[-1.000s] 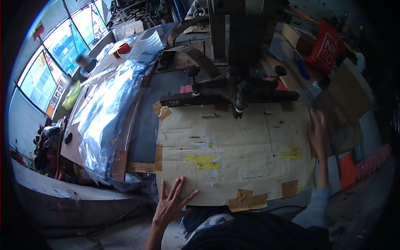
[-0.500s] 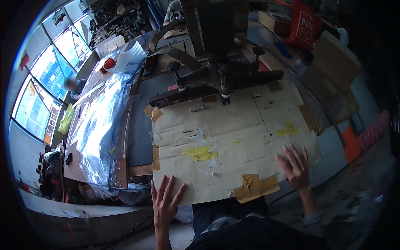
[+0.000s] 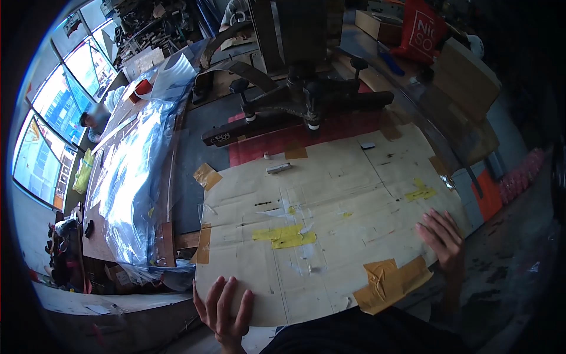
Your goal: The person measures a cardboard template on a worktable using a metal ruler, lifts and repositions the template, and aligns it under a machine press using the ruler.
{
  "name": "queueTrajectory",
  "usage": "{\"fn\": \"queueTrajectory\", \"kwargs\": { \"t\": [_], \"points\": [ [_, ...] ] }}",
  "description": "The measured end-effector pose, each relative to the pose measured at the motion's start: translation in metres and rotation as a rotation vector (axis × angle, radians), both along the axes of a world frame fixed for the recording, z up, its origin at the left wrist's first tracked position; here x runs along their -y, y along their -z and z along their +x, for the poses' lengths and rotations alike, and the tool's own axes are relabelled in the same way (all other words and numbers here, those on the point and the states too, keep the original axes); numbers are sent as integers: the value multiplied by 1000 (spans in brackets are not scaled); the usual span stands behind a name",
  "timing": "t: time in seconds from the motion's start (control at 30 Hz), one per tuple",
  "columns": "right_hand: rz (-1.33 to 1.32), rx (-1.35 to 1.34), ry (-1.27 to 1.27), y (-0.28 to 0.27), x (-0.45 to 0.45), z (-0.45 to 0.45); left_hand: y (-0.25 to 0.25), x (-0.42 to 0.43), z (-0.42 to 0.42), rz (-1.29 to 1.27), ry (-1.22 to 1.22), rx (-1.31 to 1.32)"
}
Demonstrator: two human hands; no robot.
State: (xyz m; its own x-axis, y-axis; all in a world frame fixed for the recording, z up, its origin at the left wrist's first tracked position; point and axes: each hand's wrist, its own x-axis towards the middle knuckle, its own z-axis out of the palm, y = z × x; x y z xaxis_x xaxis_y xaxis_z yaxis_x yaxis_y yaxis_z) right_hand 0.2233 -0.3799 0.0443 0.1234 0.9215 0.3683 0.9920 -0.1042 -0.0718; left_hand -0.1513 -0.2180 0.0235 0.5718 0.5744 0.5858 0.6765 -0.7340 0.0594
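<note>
A large beige cardboard sheet (image 3: 330, 206), patched with yellow and brown tape, stretches out in front of me. My left hand (image 3: 224, 310) grips its near left corner, fingers on top and thumb out of sight. At the near right edge, my right hand (image 3: 442, 239) holds the sheet the same way. Brown tape (image 3: 392, 283) hangs over the front edge between my hands. A small pale block (image 3: 279, 168) lies on the sheet towards its far side. Beyond the far edge, a dark clamp bar (image 3: 300, 121) crosses above a red sheet (image 3: 259, 150).
Clear plastic film (image 3: 138, 177) covers a brown table on the left. A person (image 3: 97, 121) is beyond it by the windows. To the right are an open cardboard box (image 3: 466, 88), a red bag (image 3: 421, 32) and an orange sheet (image 3: 488, 194).
Both hands have drawn the cardboard sheet towards me, away from the clamp bar. More of the red sheet beneath the bar now shows. The view has shifted slightly.
</note>
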Motion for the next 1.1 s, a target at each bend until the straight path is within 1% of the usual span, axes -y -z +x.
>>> {"fn": "queueTrajectory", "kwargs": {
  "t": [0.17, 0.2, 0.27, 0.37, 0.4, 0.43, 0.5, 0.57, 0.63, 0.67, 0.7, 0.73, 0.77, 0.8, 0.83, 0.87, 0.93, 1.0, 1.1],
  "points": [
    [-141, -251, -16, -18, 15, -13, 7, 13, -15, 48, 5, 94],
    [-165, -259, -28, -18, 17, -10, 8, 13, -19, 91, 28, 90],
    [-264, -367, -85, -30, 25, -4, 8, 17, -26, 176, 73, 80],
    [-379, -506, -229, -51, 26, 8, 11, 30, -18, 288, -60, 233],
    [-402, -540, -258, -56, 25, 12, 19, 31, -25, 358, -100, 212],
    [-424, -572, -287, -62, 26, 13, 26, 27, -25, 415, -74, 299],
    [-382, -547, -262, -70, 22, 12, 37, 20, -24, 526, -23, 472],
    [-326, -517, -195, -74, 14, 11, 41, 28, -14, 165, -126, 780],
    [-258, -496, -82, -76, 6, 10, 106, -7, -21, 45, -389, 995],
    [-178, -490, -105, -79, 2, 14, 134, -25, -23, -15, -519, 1102],
    [-98, -481, -128, -82, -3, 17, 143, -34, -24, -80, -650, 1203],
    [-45, -440, -103, -84, -4, 23, 83, -47, 14, -167, -501, 1152],
    [10, -395, -76, -88, -7, 28, 78, -48, 33, -379, -396, 1095],
    [80, -345, -86, -97, -13, 29, 76, -51, 53, -505, -319, 920],
    [149, -295, -92, -105, -16, 28, 81, -58, 67, -480, -136, 689],
    [241, -256, 31, -94, -6, 50, 79, -62, 76, -378, -10, 395],
    [266, -4, 222, -103, -4, 69, 61, -81, 107, -316, 222, 209],
    [207, 157, 287, -139, -31, 57, 62, -106, 135, -247, 279, 136],
    [269, 3, 230, -161, -59, 52, 75, -141, 166, -166, 259, 55]
  ]
}}
